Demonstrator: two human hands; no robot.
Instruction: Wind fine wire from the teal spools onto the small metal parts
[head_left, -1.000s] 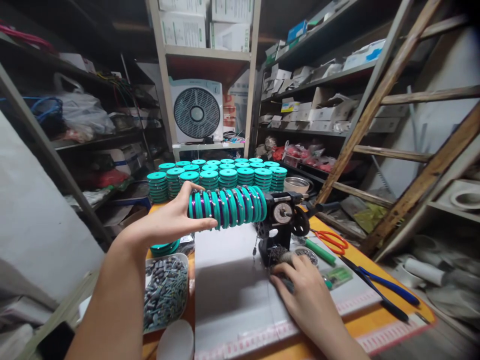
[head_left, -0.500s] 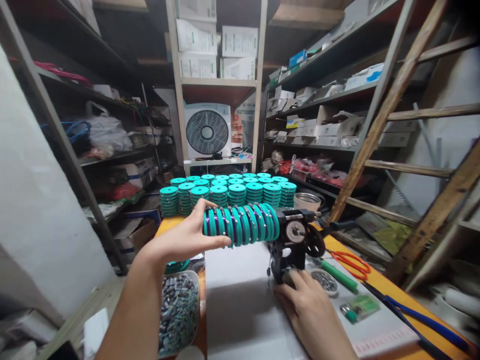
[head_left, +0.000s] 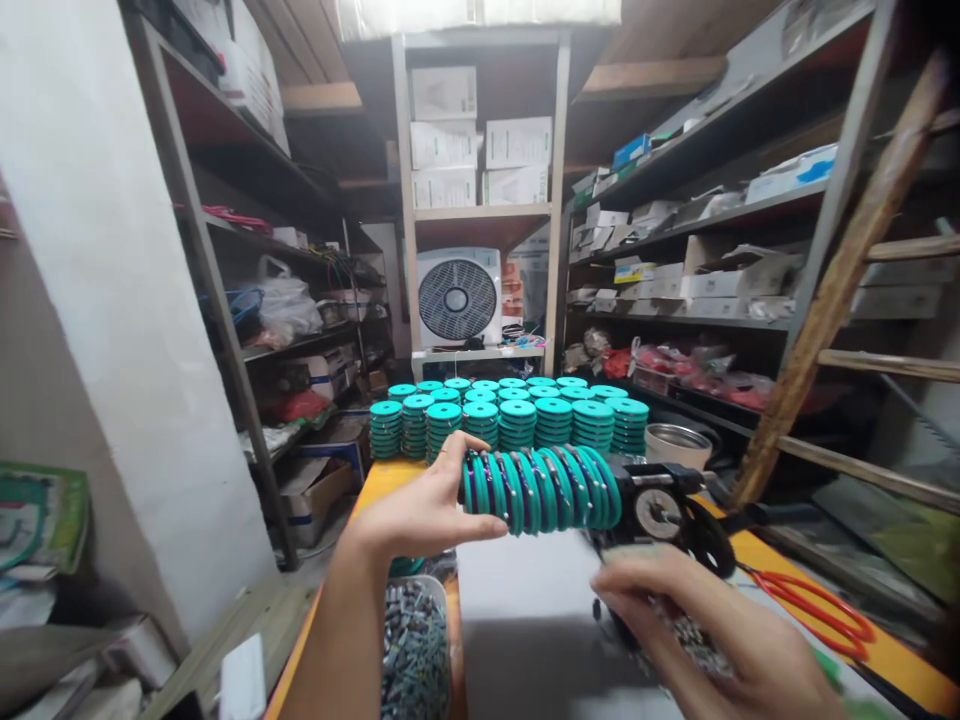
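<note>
A row of teal line spools (head_left: 540, 488) lies on its side, mounted on a black hand-crank winder (head_left: 664, 505). Dark purple line and small pale pin heads show between the discs. My left hand (head_left: 442, 500) grips the row's left end, thumb below and fingers behind. Just in front of the winder, my right hand (head_left: 697, 610) is raised and slightly blurred, its thumb and fingertips pinched together. Whatever may be in that pinch is too small to make out. Behind and below it, a dish of small metal pieces (head_left: 697, 645) is partly covered.
Several upright stacks of teal spools (head_left: 517, 425) stand at the table's back, beside a round tin (head_left: 679, 445). A tub of small grey weights (head_left: 416, 640) sits front left. Orange-handled scissors (head_left: 817, 605) lie at right. Beyond are a box fan (head_left: 459, 300), shelves and a wooden ladder (head_left: 840, 270).
My right hand has come up from the winder's base and toward me, now pinched. My left hand stays on the spool row. The whole view has shifted left and up.
</note>
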